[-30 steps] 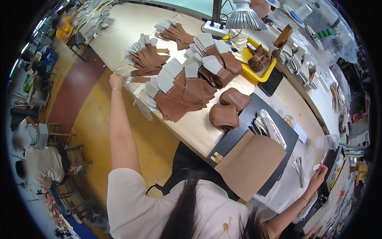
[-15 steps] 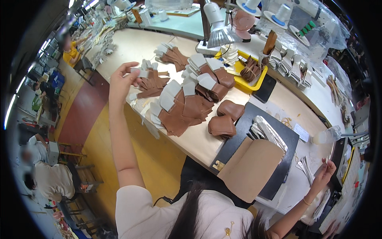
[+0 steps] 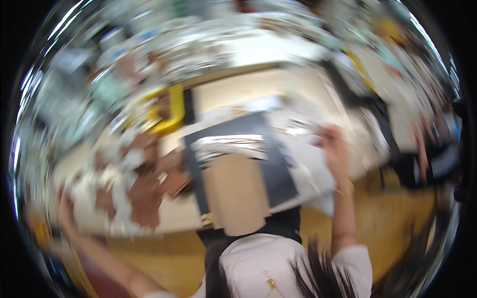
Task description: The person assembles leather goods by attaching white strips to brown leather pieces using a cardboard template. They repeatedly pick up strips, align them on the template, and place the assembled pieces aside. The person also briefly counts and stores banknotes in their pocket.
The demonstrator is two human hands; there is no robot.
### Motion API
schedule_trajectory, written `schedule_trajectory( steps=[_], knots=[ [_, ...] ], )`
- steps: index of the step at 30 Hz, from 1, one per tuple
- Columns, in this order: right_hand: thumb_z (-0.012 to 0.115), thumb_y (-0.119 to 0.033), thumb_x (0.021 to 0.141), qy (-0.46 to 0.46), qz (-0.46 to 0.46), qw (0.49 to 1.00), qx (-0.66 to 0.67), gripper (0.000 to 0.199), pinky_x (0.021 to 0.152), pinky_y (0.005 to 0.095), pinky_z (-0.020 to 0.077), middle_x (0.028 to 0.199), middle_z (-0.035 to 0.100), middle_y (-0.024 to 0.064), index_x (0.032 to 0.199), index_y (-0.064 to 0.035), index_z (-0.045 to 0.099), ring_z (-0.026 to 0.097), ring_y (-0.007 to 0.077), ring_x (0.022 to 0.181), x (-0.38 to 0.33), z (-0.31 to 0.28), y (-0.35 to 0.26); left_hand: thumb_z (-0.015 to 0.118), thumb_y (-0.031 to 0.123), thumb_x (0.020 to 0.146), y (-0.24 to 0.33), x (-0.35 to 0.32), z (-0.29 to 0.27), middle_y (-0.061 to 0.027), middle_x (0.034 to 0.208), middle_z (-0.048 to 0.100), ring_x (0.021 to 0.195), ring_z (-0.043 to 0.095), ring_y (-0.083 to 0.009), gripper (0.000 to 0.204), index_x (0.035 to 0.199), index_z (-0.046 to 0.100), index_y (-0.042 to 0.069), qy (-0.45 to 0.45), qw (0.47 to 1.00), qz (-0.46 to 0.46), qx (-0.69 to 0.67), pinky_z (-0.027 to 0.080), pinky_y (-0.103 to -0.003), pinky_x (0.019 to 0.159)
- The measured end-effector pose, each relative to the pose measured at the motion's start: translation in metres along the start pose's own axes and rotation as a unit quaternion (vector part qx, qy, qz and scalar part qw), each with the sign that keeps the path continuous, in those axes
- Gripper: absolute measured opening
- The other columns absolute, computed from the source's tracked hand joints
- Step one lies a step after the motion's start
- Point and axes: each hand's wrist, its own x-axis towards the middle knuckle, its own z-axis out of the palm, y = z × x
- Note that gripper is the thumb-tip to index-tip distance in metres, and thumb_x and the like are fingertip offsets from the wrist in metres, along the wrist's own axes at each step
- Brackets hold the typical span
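Observation:
Motion smears this view strongly. My left hand (image 3: 63, 204) reaches out at the far left edge of the table, beside pale and brown leather pieces (image 3: 144, 201) spread there; its fingers are too blurred to read. Over the right part of the table is my right hand (image 3: 332, 139), fingertips close to some thin pale strips (image 3: 302, 126). Whether it holds one cannot be made out. Between the hands lies a dark board (image 3: 280, 184) with a bundle of whitish strips (image 3: 231, 144) and a curved tan sheet (image 3: 236, 191) on it.
A yellow tray (image 3: 177, 107) stands behind the leather pieces, with a dark flat object (image 3: 189, 107) beside it. A pale card (image 3: 263, 104) lies beyond the board. At the right, another person's arm (image 3: 422, 154) shows past the table's end.
The whole view has swung to the right and blurred. Earlier my left hand pinched a small pale piece above the leather stacks; now its fingers are smeared. My right hand remains near the pale strips.

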Motion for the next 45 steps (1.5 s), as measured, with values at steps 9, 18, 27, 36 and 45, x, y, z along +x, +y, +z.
schedule_trajectory(
  steps=[9,18,27,36,45],
  knots=[
    [0.053,0.001,0.085,-0.106,-0.010,0.994,-0.007,0.018,0.065,0.0306,0.0495,0.093,0.059,0.0097,0.102,-0.0033,0.055,0.061,0.0222,0.076,-0.034,0.043,-0.051,0.057,0.005,0.087,0.043,-0.058,0.045,-0.0148,0.098,0.057,0.078,0.054,-0.0229,0.016,0.100,0.059,-0.003,-0.027,0.918,0.316,0.238,0.046,-0.033,0.064],
    [0.053,-0.006,0.085,-0.196,-0.126,0.972,-0.016,0.018,0.069,0.0353,0.0491,0.094,0.059,0.0100,0.102,-0.0082,0.057,0.060,0.0293,0.081,-0.056,0.092,-0.074,0.051,-0.001,0.087,0.092,-0.120,0.122,-0.0124,0.090,0.053,0.077,0.051,-0.0212,0.017,0.102,0.058,0.001,-0.252,0.925,0.263,0.112,0.042,-0.030,0.068],
    [0.054,-0.013,0.076,-0.208,-0.414,0.873,-0.152,0.009,0.055,0.0341,0.0443,0.078,0.054,0.0047,0.084,-0.0088,0.054,0.060,0.0205,0.066,-0.051,0.185,-0.079,0.054,0.010,0.088,0.068,-0.129,0.171,-0.0137,0.096,0.059,0.080,0.054,-0.0243,0.016,0.101,0.059,0.003,-0.189,0.939,0.257,0.128,0.045,-0.034,0.069],
    [0.054,-0.014,0.074,-0.239,-0.391,0.871,-0.174,0.005,0.055,0.0343,0.0416,0.064,0.052,0.0033,0.075,-0.0094,0.056,0.059,0.0212,0.061,-0.067,0.210,-0.043,0.056,0.015,0.088,0.023,-0.134,0.293,-0.0109,0.095,0.059,0.077,0.053,-0.0205,0.016,0.100,0.060,0.004,-0.239,0.964,0.105,0.044,0.045,-0.032,0.068],
    [0.053,-0.014,0.077,-0.264,-0.377,0.870,-0.179,0.006,0.055,0.0319,0.0417,0.068,0.051,0.0024,0.081,-0.0093,0.056,0.057,0.0183,0.062,-0.063,0.207,-0.044,0.057,0.019,0.088,0.014,-0.128,0.322,-0.0080,0.094,0.059,0.074,0.052,-0.0168,0.018,0.099,0.061,0.006,-0.271,0.960,0.066,0.009,0.044,-0.030,0.067]
  ],
)
